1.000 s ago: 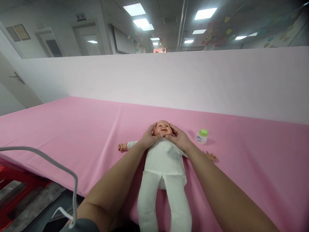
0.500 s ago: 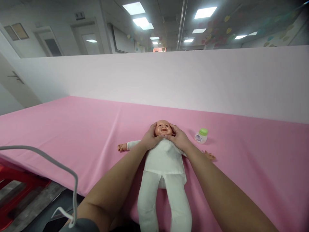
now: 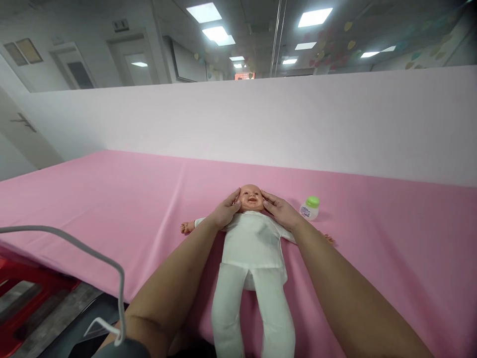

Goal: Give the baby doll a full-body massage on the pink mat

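Observation:
A baby doll [image 3: 254,238] in white clothes lies on its back on the pink sheet [image 3: 112,199], head away from me. My left hand [image 3: 224,212] cups the left side of the doll's head, fingertips on its cheek. On the other side my right hand [image 3: 281,211] rests against the head, fingers stretched along the cheek. Both hands touch the doll without gripping it.
A small clear bottle with a green cap [image 3: 310,208] stands on the sheet just right of my right hand. A white partition [image 3: 261,119] runs behind the table. A white cable [image 3: 93,258] loops at lower left, above a red frame [image 3: 22,293].
Both hands have slid apart from under the doll's chin to the sides of its head. The thumbs no longer meet at the chin.

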Demonstrator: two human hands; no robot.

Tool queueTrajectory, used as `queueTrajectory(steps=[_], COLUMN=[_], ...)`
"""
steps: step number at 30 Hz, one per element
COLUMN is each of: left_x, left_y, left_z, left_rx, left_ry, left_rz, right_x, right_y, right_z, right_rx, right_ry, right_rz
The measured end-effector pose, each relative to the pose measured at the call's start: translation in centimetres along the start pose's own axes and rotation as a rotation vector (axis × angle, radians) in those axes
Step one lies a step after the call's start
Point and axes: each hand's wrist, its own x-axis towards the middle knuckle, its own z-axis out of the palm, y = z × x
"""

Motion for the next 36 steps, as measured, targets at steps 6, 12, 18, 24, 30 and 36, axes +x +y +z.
queueTrajectory(steps=[6,12,18,24,30,36], left_x=[-0.3,-0.5,-0.8,-0.8,-0.3,0.0], left_y=[0.5,0.5,1.2,1.0,0.2,-0.3], left_z=[0.4,1.1,1.8,1.7,0.8,0.0], left_rx=[0.106,0.225,0.371,0.354,0.2,0.051], left_ry=[0.034,0.061,0.126,0.129,0.08,0.058], left_rz=[-0.009,-0.01,-0.007,-0.006,-0.017,-0.015], right_x=[-0.1,0.3,0.5,0.5,0.1,0.2], right_y=[0.0,0.9,1.1,1.1,-0.2,0.7], right_z=[0.6,1.4,2.0,1.8,1.3,0.5], right_rx=[0.033,0.027,-0.206,-0.141,0.001,0.178], right_ry=[0.031,0.083,0.208,0.174,0.099,0.006], right_rz=[0.017,0.024,0.027,0.024,0.023,0.022])
